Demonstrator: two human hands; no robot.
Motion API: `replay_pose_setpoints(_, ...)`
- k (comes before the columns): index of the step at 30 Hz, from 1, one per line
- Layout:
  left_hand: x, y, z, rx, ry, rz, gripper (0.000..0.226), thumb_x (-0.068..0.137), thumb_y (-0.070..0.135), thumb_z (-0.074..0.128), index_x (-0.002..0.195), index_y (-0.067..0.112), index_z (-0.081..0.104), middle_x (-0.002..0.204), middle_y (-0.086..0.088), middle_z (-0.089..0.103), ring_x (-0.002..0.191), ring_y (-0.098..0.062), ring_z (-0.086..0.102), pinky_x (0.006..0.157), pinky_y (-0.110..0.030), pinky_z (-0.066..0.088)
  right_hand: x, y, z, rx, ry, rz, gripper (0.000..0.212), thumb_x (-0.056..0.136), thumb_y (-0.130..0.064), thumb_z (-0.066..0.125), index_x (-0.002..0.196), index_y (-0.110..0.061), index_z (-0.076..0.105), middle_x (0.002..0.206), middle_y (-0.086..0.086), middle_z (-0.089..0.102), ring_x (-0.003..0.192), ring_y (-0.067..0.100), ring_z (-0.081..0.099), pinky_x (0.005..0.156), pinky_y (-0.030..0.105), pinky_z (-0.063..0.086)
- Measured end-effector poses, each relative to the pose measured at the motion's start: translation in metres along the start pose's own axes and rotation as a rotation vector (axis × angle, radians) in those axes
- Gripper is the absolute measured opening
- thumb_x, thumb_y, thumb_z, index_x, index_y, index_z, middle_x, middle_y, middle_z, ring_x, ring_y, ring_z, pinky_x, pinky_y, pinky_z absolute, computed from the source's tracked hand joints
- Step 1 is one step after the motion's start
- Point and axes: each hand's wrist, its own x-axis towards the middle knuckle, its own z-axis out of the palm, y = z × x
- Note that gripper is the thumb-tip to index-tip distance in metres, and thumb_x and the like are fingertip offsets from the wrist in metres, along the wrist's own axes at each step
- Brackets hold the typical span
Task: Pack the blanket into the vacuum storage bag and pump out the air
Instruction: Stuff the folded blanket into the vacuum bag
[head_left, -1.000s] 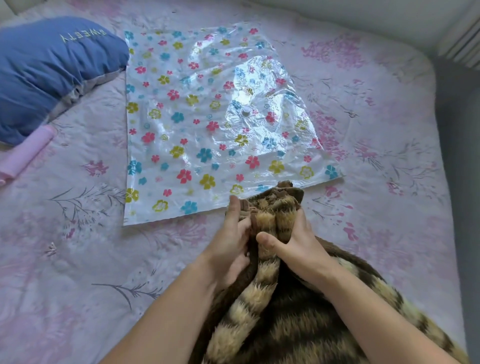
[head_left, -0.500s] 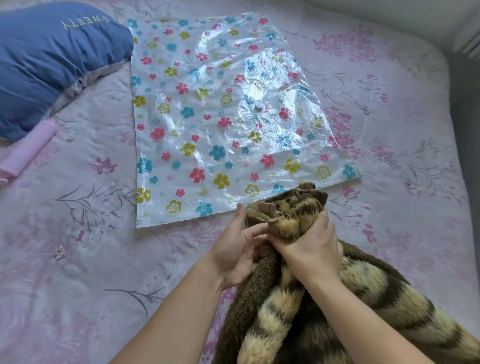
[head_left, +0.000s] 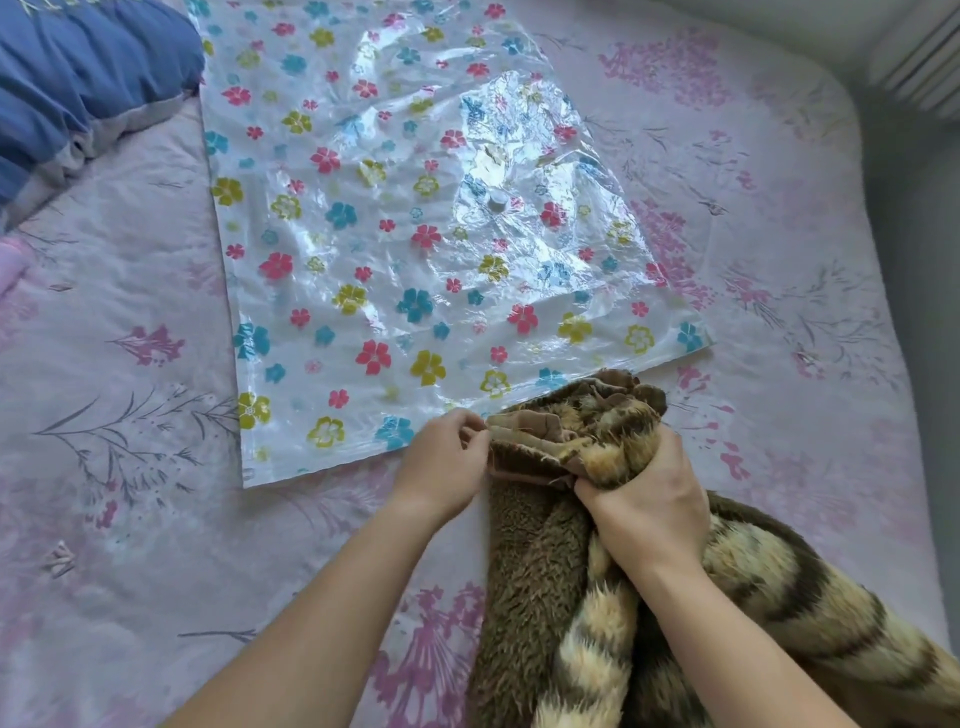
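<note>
Yellow lettering on blue pillow (head_left: 78, 78) cropped, unreadable.

Two arms are seen in the head cam, cut off by the bottom edge. L grip (head_left: 441, 462) and R grip (head_left: 649, 509) are bare, as are both wrists and forearms as far as shown. Forearms are slim and smooth. Knuckles are made out on R grip; nails can't be told.
</note>
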Motion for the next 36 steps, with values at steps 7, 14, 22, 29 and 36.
replay_pose_setpoints(7, 0.062, -0.04, -0.015, 0.749, -0.09, 0.145, 0.058, 0.087, 0.039, 0.079, 0.14, 0.027, 0.06, 0.143, 0.001, 0.053, 0.135, -0.025, 0.046, 0.109, -0.038, 0.04, 0.001, 0.004, 0.0, 0.053, 0.006, 0.02, 0.09, 0.058, -0.05, 0.087, 0.134, -0.026, 0.044, 0.118, 0.001, 0.064, 0.108, 0.035, 0.06, 0.093, 0.048, 0.05)
replay_pose_setpoints(14, 0.087, -0.037, -0.02, 0.51, -0.044, 0.057, 0.028, 0.091, 0.032, 0.079, 0.116, 0.019, 0.079, 0.124, -0.005, 0.072, 0.116, -0.024, 0.065, 0.096, -0.034, 0.051, 0.003, 0.008, -0.002, 0.108, 0.012, -0.015, 0.092, 0.057, -0.045, 0.09, 0.136, -0.022, 0.046, 0.12, 0.002, 0.064, 0.111, 0.033, 0.06, 0.096, 0.047, 0.048)
replay_pose_setpoints(22, 0.087, -0.018, -0.017, 0.175, 0.105, -0.035, 0.019, 0.098, 0.027, 0.071, 0.108, 0.016, 0.081, 0.115, -0.001, 0.078, 0.101, -0.014, 0.066, 0.091, -0.027, 0.044, -0.005, 0.014, -0.016, 0.22, 0.022, -0.033, 0.09, 0.057, -0.044, 0.091, 0.134, -0.024, 0.049, 0.117, -0.001, 0.065, 0.11, 0.031, 0.06, 0.096, 0.049, 0.048)
replay_pose_setpoints(29, 0.078, 0.001, -0.029, -0.055, 0.108, -0.07, 0.007, 0.096, 0.022, 0.073, 0.096, 0.016, 0.077, 0.106, -0.006, 0.077, 0.107, -0.023, 0.069, 0.096, -0.034, 0.049, -0.016, 0.01, -0.056, 0.347, 0.058, -0.037, 0.087, 0.054, -0.043, 0.091, 0.129, -0.032, 0.048, 0.115, -0.003, 0.067, 0.107, 0.031, 0.063, 0.091, 0.049, 0.052)
replay_pose_setpoints(36, 0.069, 0.047, -0.049, -0.223, 0.112, 0.01, 0.018, 0.098, 0.019, 0.07, 0.081, 0.021, 0.074, 0.084, 0.0, 0.075, 0.077, -0.015, 0.064, 0.072, -0.029, 0.047, 0.015, -0.029, -0.051, 0.383, 0.061, -0.077, 0.084, 0.051, -0.062, 0.076, 0.125, -0.038, 0.046, 0.113, -0.009, 0.066, 0.105, 0.025, 0.065, 0.089, 0.047, 0.054)
